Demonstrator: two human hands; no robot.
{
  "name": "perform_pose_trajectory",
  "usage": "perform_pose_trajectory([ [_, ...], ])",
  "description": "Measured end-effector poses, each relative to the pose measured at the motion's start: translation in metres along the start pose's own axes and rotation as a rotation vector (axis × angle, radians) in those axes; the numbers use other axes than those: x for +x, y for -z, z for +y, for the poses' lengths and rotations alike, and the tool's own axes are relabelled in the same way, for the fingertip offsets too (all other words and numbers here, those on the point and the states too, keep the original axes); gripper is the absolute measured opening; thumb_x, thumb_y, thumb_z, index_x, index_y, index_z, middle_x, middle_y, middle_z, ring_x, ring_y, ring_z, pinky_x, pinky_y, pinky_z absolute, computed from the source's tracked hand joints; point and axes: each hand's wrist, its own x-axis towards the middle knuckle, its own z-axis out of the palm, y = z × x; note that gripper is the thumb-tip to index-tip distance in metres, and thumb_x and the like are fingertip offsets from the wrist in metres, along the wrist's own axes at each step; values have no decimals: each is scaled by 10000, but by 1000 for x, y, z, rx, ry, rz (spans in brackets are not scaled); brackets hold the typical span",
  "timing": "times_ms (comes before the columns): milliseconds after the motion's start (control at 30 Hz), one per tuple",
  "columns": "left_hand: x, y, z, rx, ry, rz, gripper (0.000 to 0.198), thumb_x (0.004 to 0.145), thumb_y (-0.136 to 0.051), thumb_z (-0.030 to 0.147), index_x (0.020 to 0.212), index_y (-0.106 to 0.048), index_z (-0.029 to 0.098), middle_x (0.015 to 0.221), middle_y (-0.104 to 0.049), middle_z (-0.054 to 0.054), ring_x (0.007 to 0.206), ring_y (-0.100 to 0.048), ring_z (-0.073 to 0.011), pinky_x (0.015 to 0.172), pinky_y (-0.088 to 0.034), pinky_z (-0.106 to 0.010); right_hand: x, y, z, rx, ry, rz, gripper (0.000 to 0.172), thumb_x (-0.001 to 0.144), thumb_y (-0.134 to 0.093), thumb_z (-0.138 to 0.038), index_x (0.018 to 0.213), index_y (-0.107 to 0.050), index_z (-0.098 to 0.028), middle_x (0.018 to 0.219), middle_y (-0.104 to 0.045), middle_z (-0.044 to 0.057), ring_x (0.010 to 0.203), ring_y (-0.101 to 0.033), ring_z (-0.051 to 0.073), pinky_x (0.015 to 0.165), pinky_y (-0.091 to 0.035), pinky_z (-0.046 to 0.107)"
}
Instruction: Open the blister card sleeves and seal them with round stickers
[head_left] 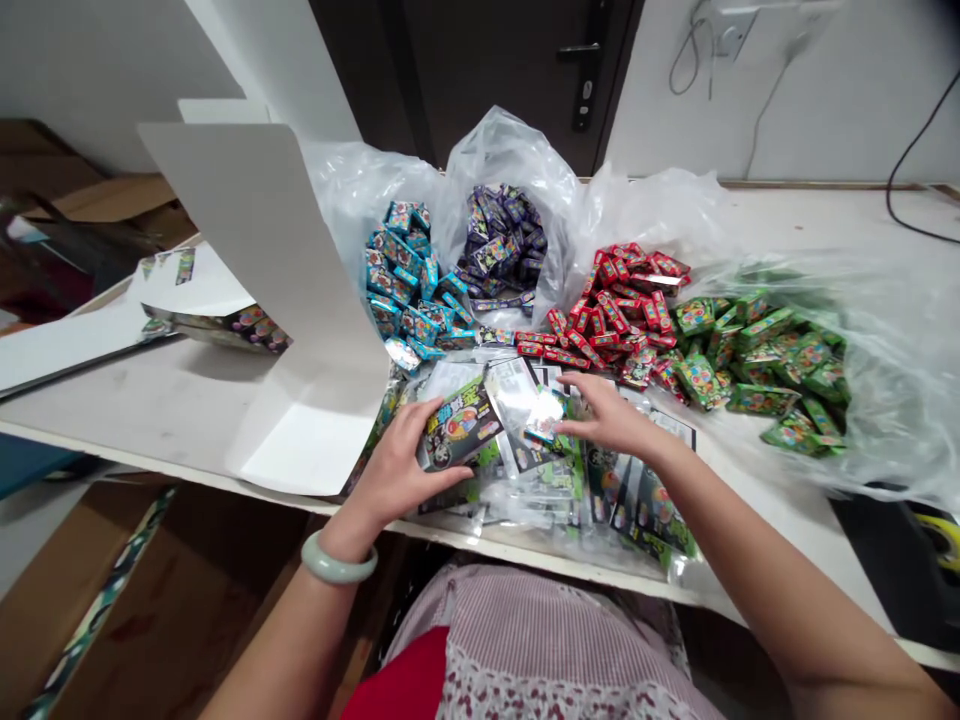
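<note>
My left hand (399, 468) grips a black and green printed packet (460, 425), the thumb along its lower edge and the fingers behind its left side. Across from it, my right hand (609, 415) pinches a small shiny blue packet (546, 414) between thumb and fingers. Under both hands lie several flat black and green printed bags (540, 480), overlapping one another, some with clear plastic. Loose blue packets (405, 275) are heaped just beyond my left hand. A pile of red packets (615, 310) lies beyond my right hand.
A clear bag with purple packets (502, 240) stands at the back. Green packets (787, 360) spill from a clear bag on the right. A tall white card sheet (277, 230) stands on the table at left. A cardboard box (165, 590) sits below the edge.
</note>
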Motion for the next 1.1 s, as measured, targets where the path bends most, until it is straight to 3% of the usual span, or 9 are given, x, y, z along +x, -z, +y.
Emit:
perform_pose_trajectory([
  [67,1,-3,0,11,-45,-14,801,708,-755,494,1366,-383,229,1266,-477,-123,1210,-480,-312,1041,-408,-500,-8,-11,-4,-102,38,-9,755,641,-797,-473,1275,-530,-159,1342,-520,185,1258,-453,367,1039,-368,535],
  [167,2,-7,1,46,-99,-19,832,691,-771,485,1373,-382,212,1275,-476,-139,1217,-471,-327,1044,-402,-508,-14,-15,-12,-147,57,96,641,684,-756,-388,1242,-536,-159,1257,-565,174,1175,-509,350,991,-413,527],
  [300,0,-6,4,100,-132,-2,881,663,-793,483,1380,-376,187,1277,-473,-157,1199,-479,-336,1028,-413,-514,-24,11,-33,-61,172,315,599,756,-684,-324,1298,-476,-181,1287,-545,161,1208,-493,313,1010,-410,506],
  [433,-2,-4,7,110,-181,-10,930,646,-802,500,1397,-348,195,1283,-466,-153,1205,-468,-329,1033,-408,-504,-33,40,-61,-176,370,150,617,783,-675,-326,1348,-464,-194,1390,-484,147,1270,-429,320,1048,-370,520],
  [533,-2,-3,10,127,-211,-17,955,640,-806,497,1412,-329,199,1283,-463,-152,1193,-472,-329,1024,-412,-502,-35,48,-73,-295,400,-6,611,779,-682,-324,1348,-495,-206,1392,-500,131,1226,-455,340,1006,-402,540],
  [767,-5,-3,8,106,-271,-66,976,646,-762,588,1426,-316,207,1276,-469,-155,1176,-478,-330,1000,-424,-507,-33,55,-76,-326,475,-243,597,792,-676,-337,1351,-504,-218,1399,-496,119,1207,-472,319,995,-417,519],
  [933,-6,-1,8,87,-277,-123,972,658,-747,604,1427,-305,207,1318,-445,-162,1220,-450,-324,1037,-403,-506,-33,57,-75,-280,496,-322,645,773,-695,-295,1375,-474,-231,1422,-477,102,1245,-451,305,1017,-408,507],
  [1100,-2,-4,13,54,-271,-135,972,648,-755,602,1419,-318,203,1310,-452,-162,1220,-456,-323,1036,-410,-500,-26,53,-74,-268,418,-265,618,757,-727,-288,1329,-506,-204,1411,-471,157,1262,-455,330,1032,-403,520],
])
